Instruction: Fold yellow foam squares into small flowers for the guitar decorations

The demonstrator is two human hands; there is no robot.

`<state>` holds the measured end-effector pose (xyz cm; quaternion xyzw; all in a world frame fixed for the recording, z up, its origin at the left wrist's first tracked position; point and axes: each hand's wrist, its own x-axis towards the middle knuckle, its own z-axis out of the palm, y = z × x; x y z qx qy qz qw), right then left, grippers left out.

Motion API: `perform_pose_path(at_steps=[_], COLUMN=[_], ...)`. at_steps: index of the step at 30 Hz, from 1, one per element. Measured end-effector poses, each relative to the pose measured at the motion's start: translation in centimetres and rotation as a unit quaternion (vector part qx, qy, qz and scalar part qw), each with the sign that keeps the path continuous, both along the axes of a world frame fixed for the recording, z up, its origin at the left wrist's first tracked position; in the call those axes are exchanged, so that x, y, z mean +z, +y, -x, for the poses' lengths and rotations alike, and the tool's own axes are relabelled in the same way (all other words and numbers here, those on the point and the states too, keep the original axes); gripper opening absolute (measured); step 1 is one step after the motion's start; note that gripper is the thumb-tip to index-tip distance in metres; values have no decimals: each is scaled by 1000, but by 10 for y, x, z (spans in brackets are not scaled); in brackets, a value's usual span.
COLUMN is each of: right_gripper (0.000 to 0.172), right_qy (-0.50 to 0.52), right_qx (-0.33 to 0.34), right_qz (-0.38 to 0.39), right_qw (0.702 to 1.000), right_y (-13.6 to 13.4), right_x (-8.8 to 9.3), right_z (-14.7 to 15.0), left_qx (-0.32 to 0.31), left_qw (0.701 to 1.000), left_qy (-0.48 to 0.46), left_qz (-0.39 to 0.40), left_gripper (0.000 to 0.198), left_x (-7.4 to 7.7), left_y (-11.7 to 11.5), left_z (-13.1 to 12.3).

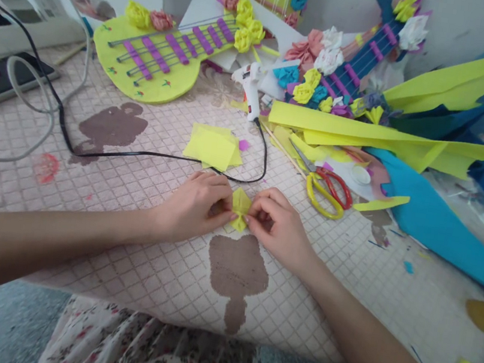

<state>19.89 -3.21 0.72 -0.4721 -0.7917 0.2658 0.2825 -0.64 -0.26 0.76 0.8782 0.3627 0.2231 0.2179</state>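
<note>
My left hand (195,205) and my right hand (278,226) meet at the middle of the table, both pinching a small folded piece of yellow foam (240,208) between their fingertips. The piece rests just above the quilted pink tablecloth (143,264). A small stack of yellow foam squares (213,146) lies just beyond my hands. Scissors with red and yellow handles (327,188) lie to the right of my right hand.
A white glue gun (251,89) stands behind the squares, its black cord (137,154) looping across the cloth. A yellow foam guitar (160,57) lies at the back left, a blue one (360,62) at the back right. Yellow and blue foam sheets (433,149) pile up on the right.
</note>
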Motion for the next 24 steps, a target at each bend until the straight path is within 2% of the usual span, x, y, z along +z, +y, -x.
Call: perform_pose_path(at_steps=[7, 12, 16, 19, 24], right_gripper=[9, 13, 9, 3, 5], right_qy=[28, 31, 19, 18, 25], right_qx=[41, 117, 153, 148, 94], right_qz=[60, 87, 98, 87, 82], right_qw=[997, 989, 983, 985, 992], right_y=[1, 7, 12, 13, 6], right_x=[4, 13, 13, 12, 10], right_z=[-7, -19, -27, -27, -17], left_qx=[-5, -98, -132, -134, -125], left_qw=[1000, 992, 986, 986, 987], left_qy=[5, -22, -6, -6, -17], left_qz=[16, 75, 97, 99, 97], left_gripper=[11, 7, 5, 4, 6], left_x=[0, 5, 8, 7, 5], left_y=[1, 7, 12, 14, 14], left_z=[1, 10, 15, 15, 13])
